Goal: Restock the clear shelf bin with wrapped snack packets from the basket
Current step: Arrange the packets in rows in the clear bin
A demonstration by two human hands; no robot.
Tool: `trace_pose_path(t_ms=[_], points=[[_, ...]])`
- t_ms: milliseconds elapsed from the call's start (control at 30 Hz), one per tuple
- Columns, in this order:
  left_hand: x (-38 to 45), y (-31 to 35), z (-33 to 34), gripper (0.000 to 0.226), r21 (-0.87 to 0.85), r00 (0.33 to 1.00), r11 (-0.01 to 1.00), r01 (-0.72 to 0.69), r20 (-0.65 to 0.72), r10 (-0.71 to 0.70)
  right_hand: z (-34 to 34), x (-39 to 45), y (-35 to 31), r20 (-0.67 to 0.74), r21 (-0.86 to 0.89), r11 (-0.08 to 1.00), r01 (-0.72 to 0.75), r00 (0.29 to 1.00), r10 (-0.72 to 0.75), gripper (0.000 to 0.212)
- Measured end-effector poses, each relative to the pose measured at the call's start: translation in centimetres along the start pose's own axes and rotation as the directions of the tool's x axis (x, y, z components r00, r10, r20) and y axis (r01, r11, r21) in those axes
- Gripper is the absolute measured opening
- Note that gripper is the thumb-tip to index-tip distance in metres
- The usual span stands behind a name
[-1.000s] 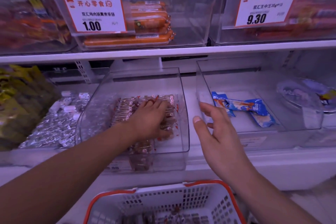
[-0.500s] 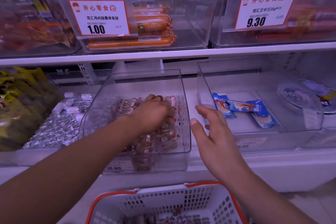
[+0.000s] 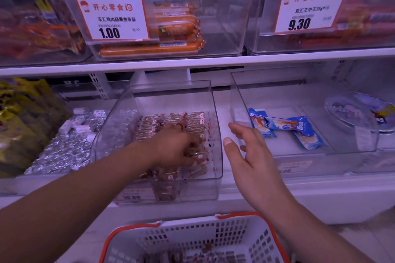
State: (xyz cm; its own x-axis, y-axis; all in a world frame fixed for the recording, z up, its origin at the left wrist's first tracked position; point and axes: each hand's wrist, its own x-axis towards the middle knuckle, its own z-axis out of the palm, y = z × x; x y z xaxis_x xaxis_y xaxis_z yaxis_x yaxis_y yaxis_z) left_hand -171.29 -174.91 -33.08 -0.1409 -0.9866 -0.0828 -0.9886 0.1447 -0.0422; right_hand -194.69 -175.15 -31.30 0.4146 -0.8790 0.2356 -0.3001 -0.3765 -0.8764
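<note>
Two hands at lower shelf (image 3: 320, 190): left hand (image 3: 175, 148) inside clear shelf bin (image 3: 210, 100), fingers curled down onto wrapped snack packets (image 3: 171, 123) covering bin floor; right hand (image 3: 251, 160) in open gap beside bin's right wall, fingers straight, loosely spread, holding nothing. Below, white basket (image 3: 213, 239) with orange rim, more packets at bottom; neighbouring clear bin with blue packets (image 3: 284, 129) just right.
</note>
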Motion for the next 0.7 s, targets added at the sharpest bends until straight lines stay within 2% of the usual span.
trace_pose_path(t_ms=[100, 233, 433, 500, 600, 700], points=[[0.6, 1.0, 0.3, 0.037, -0.016, 1.0, 1.0, 0.018, 0.003, -0.018, 0.5, -0.1, -0.1, 0.0, -0.012, 1.0, 0.019, 1.0, -0.019, 0.042], [0.8, 1.5, 0.7, 0.037, -0.162, 0.995, 0.984, 0.074, 0.085, -0.06, 0.9, -0.2, 0.1, 0.001, -0.027, 0.999, 0.038, 0.999, -0.038, 0.044], [0.8, 1.8, 1.1, 0.036, 0.042, 0.991, 0.999, 0.028, 0.13, -0.034, 0.9, 0.0, 0.1, 0.004, -0.026, 0.999, 0.02, 1.0, -0.02, 0.041], [0.8, 1.7, 1.0, 0.044, 0.1, 0.989, 0.994, 0.045, 0.138, -0.058, 0.9, 0.0, 0.1, 0.005, -0.028, 0.999, 0.017, 1.0, -0.017, 0.043], [0.8, 1.4, 1.0, 0.052, 0.207, 0.993, 0.978, 0.033, 0.107, -0.056, 0.7, -0.1, 0.0, 0.001, -0.029, 0.999, 0.012, 1.0, -0.012, 0.043], [0.6, 1.1, 0.7, 0.046, 0.215, 0.997, 0.976, 0.038, 0.054, -0.051, 0.5, 0.0, 0.1, 0.0, -0.03, 1.0, 0.009, 1.0, -0.009, 0.042]])
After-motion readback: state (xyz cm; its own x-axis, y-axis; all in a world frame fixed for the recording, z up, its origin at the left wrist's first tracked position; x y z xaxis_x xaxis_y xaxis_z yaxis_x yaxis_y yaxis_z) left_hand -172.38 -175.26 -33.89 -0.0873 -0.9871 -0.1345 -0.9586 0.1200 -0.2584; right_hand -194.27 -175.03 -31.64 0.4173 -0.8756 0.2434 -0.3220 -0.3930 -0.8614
